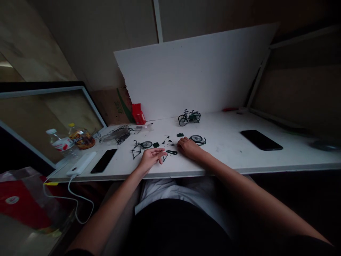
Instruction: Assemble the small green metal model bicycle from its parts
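My left hand (151,158) is over the front of the table, fingers reaching right. At its fingertips is a small dark V-shaped bicycle part (165,157), which looks held between thumb and fingers. My right hand (189,147) rests on the tabletop with its fingers curled down; whatever they grip is hidden. Between the hands lie a green chain guard (172,152) and several tiny dark parts (167,139). A miniature bicycle frame with one wheel (146,144) lies left of them. Beyond my right hand is a loose wheel (196,138) with a dark curved part.
Two assembled miniature bicycles (189,117) stand at the back, before a white board (191,71). A red box (138,114) and bagged parts (119,133) sit back left. Phones (103,161) lie on both sides. Bottles (62,143) and a white power strip (82,163) are left.
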A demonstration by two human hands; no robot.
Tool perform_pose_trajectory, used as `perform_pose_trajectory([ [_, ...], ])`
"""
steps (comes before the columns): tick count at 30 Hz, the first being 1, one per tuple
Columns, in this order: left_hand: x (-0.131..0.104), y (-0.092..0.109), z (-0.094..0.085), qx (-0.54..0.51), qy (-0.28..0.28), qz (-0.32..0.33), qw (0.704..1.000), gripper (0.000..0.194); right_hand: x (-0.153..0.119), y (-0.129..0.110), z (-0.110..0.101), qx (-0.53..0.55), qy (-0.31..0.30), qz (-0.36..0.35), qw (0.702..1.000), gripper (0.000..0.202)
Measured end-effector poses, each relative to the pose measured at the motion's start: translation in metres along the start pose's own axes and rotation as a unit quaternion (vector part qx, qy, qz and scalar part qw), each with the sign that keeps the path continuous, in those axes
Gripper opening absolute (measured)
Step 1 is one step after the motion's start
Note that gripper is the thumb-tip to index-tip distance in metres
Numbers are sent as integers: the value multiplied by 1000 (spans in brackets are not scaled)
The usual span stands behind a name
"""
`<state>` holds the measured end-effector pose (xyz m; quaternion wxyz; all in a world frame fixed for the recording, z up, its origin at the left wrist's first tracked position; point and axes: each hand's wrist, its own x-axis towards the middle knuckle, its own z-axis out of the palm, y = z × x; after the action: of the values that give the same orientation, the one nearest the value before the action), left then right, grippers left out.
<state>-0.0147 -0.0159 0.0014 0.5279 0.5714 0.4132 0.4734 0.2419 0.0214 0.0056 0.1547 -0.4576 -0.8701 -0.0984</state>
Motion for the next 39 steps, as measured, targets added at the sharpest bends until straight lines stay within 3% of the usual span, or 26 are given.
perform_pose_trajectory([
  [5, 0, -2, 1, 11, -9, 11, 1000, 60, -9, 3, 2, -8, 33, -29, 999, 24],
  [9, 0, -3, 3, 33, -14, 24, 999, 60, -10, 5, 4, 52, 72, -69, 994, 24],
  [13, 1, -4, 3, 42, -32, 24, 998, 63, -4, 6, 8, 131, 80, -47, 987, 28],
  [18, 0, -7, 3, 53, -39, 28, 997, 64, -3, 4, 2, 249, 56, -9, 967, 16],
  [24, 1, -11, 5, 76, 16, 39, 996, 53, -6, -14, -5, 329, 69, -25, 941, 19],
  [33, -7, -17, 16, 117, 78, 168, 976, 42, 0, -44, 2, 406, 94, -45, 908, 25],
  [39, -9, -17, 17, 135, 89, 128, 978, 45, -2, -50, 2, 411, 126, -2, 903, 21],
])
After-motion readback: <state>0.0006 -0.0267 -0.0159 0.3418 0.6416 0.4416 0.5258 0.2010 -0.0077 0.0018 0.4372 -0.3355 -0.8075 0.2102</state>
